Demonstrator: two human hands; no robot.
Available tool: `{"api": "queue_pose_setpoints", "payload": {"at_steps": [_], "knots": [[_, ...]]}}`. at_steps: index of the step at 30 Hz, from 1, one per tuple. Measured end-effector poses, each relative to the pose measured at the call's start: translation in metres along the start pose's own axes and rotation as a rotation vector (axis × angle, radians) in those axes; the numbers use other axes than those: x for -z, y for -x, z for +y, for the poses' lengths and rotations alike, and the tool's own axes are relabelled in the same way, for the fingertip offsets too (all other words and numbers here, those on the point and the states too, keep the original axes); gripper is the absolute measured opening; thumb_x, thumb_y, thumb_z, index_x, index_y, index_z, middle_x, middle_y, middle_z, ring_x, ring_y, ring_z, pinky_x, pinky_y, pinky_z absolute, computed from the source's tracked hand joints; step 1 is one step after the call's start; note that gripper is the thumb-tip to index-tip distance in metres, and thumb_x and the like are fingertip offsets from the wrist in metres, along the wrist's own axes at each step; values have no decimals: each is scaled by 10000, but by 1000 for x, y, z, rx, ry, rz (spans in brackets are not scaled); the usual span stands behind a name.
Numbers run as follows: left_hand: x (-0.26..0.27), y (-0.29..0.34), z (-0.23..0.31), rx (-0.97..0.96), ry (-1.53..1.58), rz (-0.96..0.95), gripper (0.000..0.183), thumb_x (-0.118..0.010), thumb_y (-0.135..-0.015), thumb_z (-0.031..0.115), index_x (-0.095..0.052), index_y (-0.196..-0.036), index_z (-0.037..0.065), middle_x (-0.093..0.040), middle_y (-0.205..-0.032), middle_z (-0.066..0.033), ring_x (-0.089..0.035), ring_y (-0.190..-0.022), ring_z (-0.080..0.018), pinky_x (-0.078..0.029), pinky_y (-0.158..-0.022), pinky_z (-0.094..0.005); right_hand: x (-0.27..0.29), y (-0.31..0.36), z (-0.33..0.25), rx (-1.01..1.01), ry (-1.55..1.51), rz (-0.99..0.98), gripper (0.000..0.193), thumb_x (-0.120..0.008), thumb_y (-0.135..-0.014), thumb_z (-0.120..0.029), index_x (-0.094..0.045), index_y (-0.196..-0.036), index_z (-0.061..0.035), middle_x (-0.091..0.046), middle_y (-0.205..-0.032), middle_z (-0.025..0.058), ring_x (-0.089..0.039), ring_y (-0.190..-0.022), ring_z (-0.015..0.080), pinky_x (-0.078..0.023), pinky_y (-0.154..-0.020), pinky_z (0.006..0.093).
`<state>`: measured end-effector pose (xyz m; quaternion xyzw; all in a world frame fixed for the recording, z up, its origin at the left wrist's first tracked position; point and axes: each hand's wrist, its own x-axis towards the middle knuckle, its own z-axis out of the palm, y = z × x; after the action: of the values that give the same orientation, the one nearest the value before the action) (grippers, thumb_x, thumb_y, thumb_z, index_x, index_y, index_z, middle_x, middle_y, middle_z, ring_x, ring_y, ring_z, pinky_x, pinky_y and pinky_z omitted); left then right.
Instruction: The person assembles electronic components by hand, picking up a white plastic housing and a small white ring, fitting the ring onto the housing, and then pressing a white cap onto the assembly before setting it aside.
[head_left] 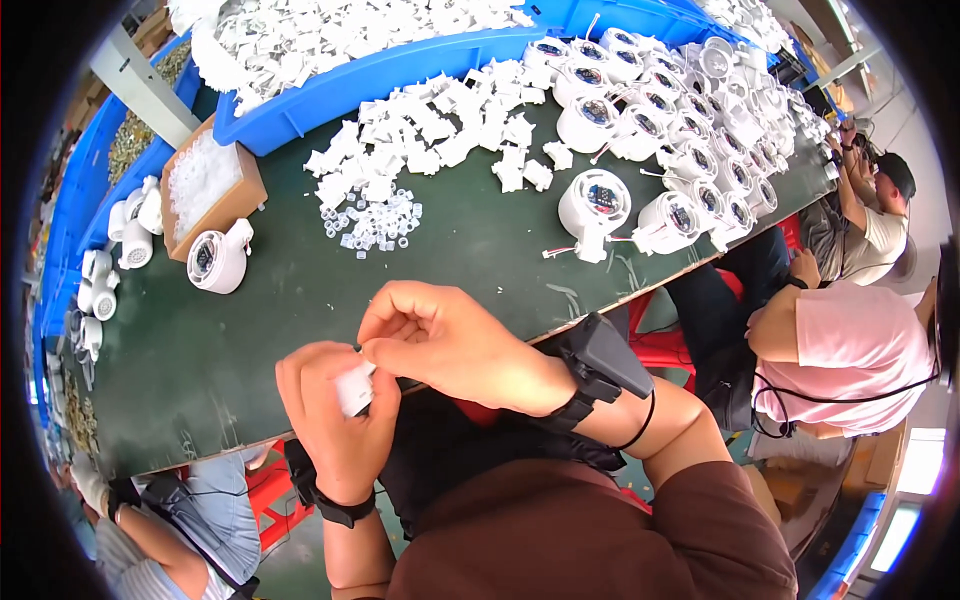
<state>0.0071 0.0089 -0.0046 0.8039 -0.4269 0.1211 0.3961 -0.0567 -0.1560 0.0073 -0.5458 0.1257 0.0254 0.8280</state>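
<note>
Close to the table's near edge, my left hand (332, 425) is closed around a small white plastic part (356, 390). My right hand (445, 340) meets it from the right, thumb and index finger pinched together at the part's upper end. Whatever lies between those right fingertips is too small and covered to make out. Beyond my hands lies a little heap of clear plastic rings (372, 220). Behind it spreads a pile of white plastic parts (430, 125), similar in colour to the one I hold.
White round housings with circuit boards (690, 160) crowd the right side. A single housing (218, 258) stands left, by a cardboard box (215, 185) of clear pieces. A blue bin (390, 75) of white parts lines the back. People sit on both sides along the green table (200, 370).
</note>
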Motion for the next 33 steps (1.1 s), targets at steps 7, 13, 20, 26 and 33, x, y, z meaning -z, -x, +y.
{"api": "queue_pose_setpoints", "payload": {"at_steps": [7, 13, 20, 26, 33], "knots": [[1, 10, -2, 46, 33, 58, 319, -778, -759, -35, -639, -1034, 45, -614, -1093, -138, -606, -963, -298, -502, -840, -385, 0, 7, 7, 4, -154, -28, 161, -637, -1014, -75, -686, -1127, 30, -684, -1017, 47, -634, -955, 95, -533, -850, 254], [4, 6, -6, -5, 36, 10, 290, -788, -749, -30, -657, -996, 44, -627, -1083, -128, -596, -950, -289, -491, -824, -380, -14, 11, 20, 170, 21, 84, 151, -532, -1054, -43, -620, -1156, 26, -665, -1014, 32, -604, -919, 52, -500, -771, 233], [7, 1, -5, -7, 62, -48, 279, -799, -738, -24, -659, -967, 51, -632, -1064, -117, -583, -937, -282, -479, -816, -374, 13, 23, 10, 564, 681, 169, 131, -585, -1022, -40, -682, -1108, -14, -699, -1030, 95, -666, -924, 207, -525, -830, 318], [10, 7, -6, 14, 55, 5, 285, -803, -740, -29, -651, -963, 62, -630, -1057, -113, -578, -942, -270, -478, -804, -365, 90, 69, -68, 638, 1592, 812, 265, -688, -930, -103, -670, -1181, -20, -665, -1137, 154, -589, -1109, 344, -451, -996, 416], [3, 5, -7, -6, 63, 12, 301, -797, -740, -35, -645, -979, 67, -630, -1071, -113, -580, -958, -279, -484, -816, -366, 123, 67, -71, 366, 1555, 734, 607, -834, -832, -353, -626, -1323, -64, -677, -1119, 178, -625, -1080, 349, -503, -948, 415]]}}
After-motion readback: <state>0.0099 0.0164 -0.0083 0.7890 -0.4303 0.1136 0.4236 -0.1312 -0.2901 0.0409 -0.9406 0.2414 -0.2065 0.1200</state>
